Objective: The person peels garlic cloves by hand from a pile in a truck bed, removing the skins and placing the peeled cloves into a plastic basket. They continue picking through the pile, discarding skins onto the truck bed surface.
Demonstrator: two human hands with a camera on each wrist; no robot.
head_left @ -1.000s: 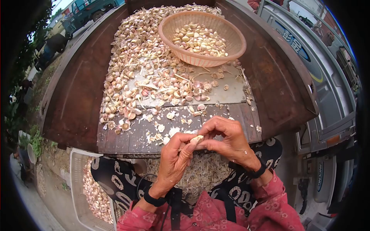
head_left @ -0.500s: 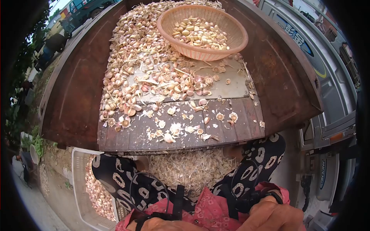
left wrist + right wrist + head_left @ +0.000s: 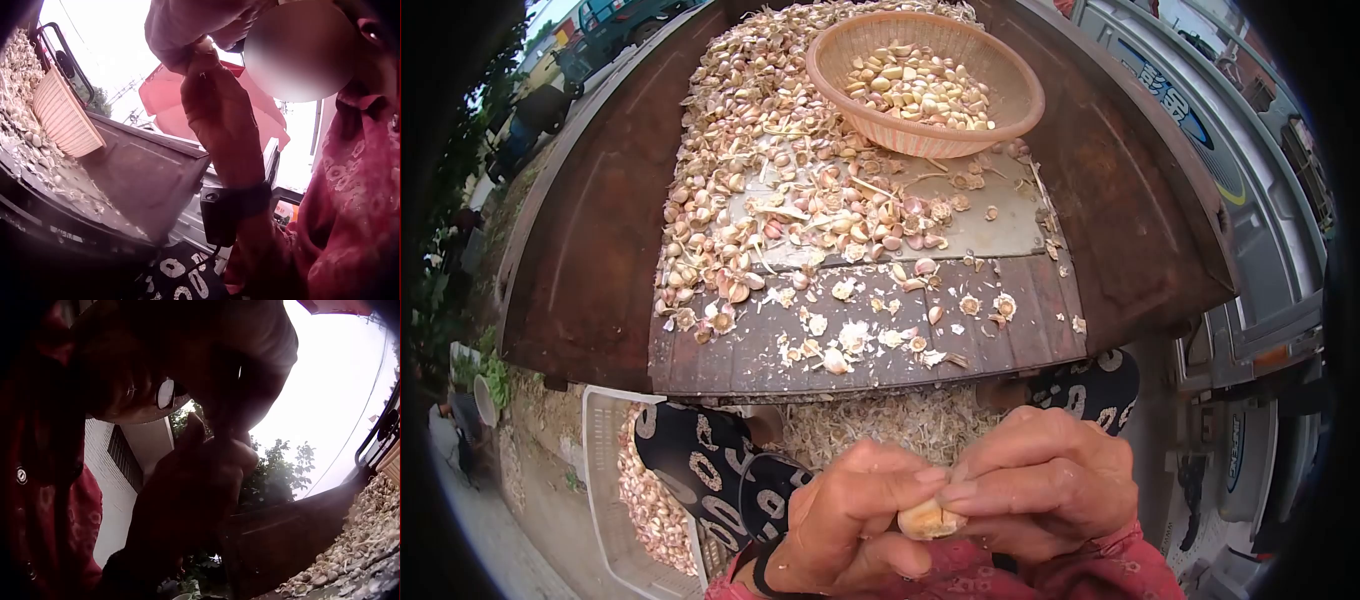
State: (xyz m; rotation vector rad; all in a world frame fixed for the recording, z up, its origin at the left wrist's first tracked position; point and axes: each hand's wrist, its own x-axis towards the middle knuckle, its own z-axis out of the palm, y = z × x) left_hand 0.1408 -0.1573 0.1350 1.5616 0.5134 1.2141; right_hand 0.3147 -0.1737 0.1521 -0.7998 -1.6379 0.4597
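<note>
Close in front of the chest, low in the head view, a pale yellowish garlic clove [image 3: 928, 520] is held between both hands. My left hand [image 3: 855, 520] pinches it from the left. My right hand [image 3: 1040, 480] has its fingers curled in and grips the clove from the other side, fingertips meeting the left ones at its top. In the left wrist view the right hand [image 3: 222, 119] rises to meet the left hand [image 3: 194, 28]. The right wrist view is dark, with the left hand [image 3: 187, 481] in silhouette.
A rusty truck bed [image 3: 1140, 220] holds a heap of unpeeled garlic [image 3: 740, 150]. An orange plastic basket [image 3: 820, 75] with peeled cloves stands at its back right. Skins [image 3: 855, 335] litter the front boards. Below left is a white crate [image 3: 600, 480] of garlic; more skins [image 3: 880, 420] lie between the knees.
Both hands held a clove over the bed's front edge, then dropped to the bottom of the head view near the body. Now they are together again before the chest, closer to the camera.
</note>
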